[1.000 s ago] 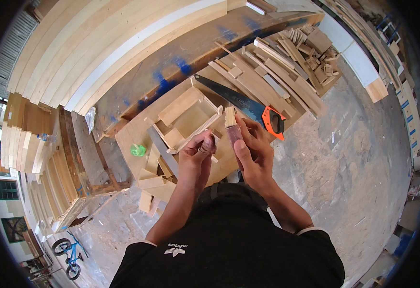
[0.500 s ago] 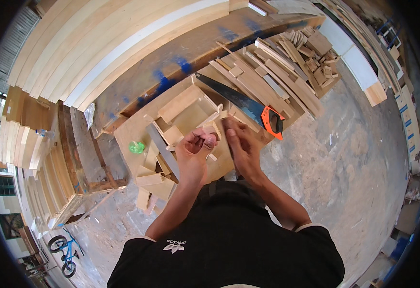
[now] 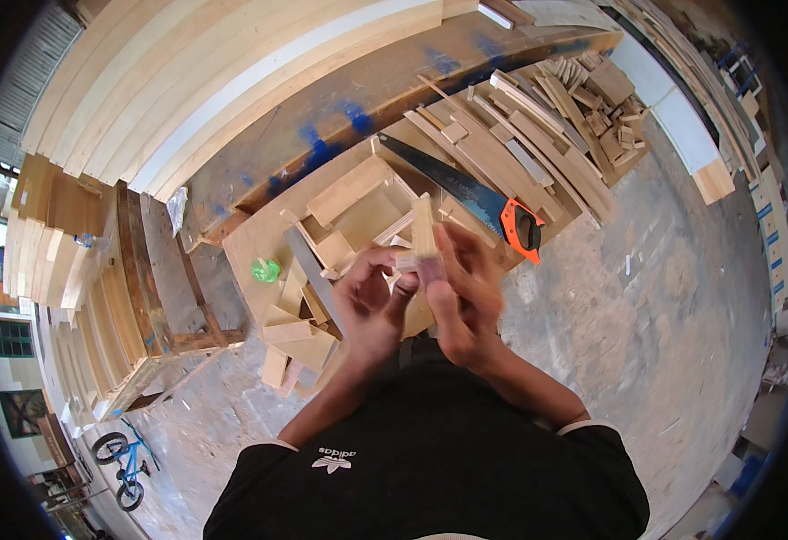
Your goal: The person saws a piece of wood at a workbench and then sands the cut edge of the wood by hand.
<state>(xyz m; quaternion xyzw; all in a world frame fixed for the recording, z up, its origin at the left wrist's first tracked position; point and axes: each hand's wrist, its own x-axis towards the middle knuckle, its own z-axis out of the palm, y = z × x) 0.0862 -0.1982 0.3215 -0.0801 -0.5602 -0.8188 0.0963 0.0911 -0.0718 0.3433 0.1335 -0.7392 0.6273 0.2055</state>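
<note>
Wood block (image 3: 424, 229) now more visible

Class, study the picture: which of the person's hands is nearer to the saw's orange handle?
Right. The right hand is below and left of the saw's orange handle; the left hand is farther left, beyond the right hand.

L hand (image 3: 369, 292) pinches sm. wood pc (image 3: 405, 261) right by wood block (image 3: 424, 232) in grip of R hand (image 3: 468, 292); can't tell if pcs touch. Reddish sheet (image 3: 430, 272) on block's near end, blurred. Below: plywood sheet (image 3: 248, 237) w/ open wooden box (image 3: 374, 214), loose pcs inside; green plastic item (image 3: 265, 269) to L, offcuts (image 3: 299, 340) nearer. Handsaw (image 3: 466, 191), orange/blk handle, lies R of box. Farther R: wood strips (image 3: 552, 148), scrap blocks (image 3: 606, 117). Far L: blue bike (image 3: 130, 468) on conc. floor (image 3: 646, 297).
</note>
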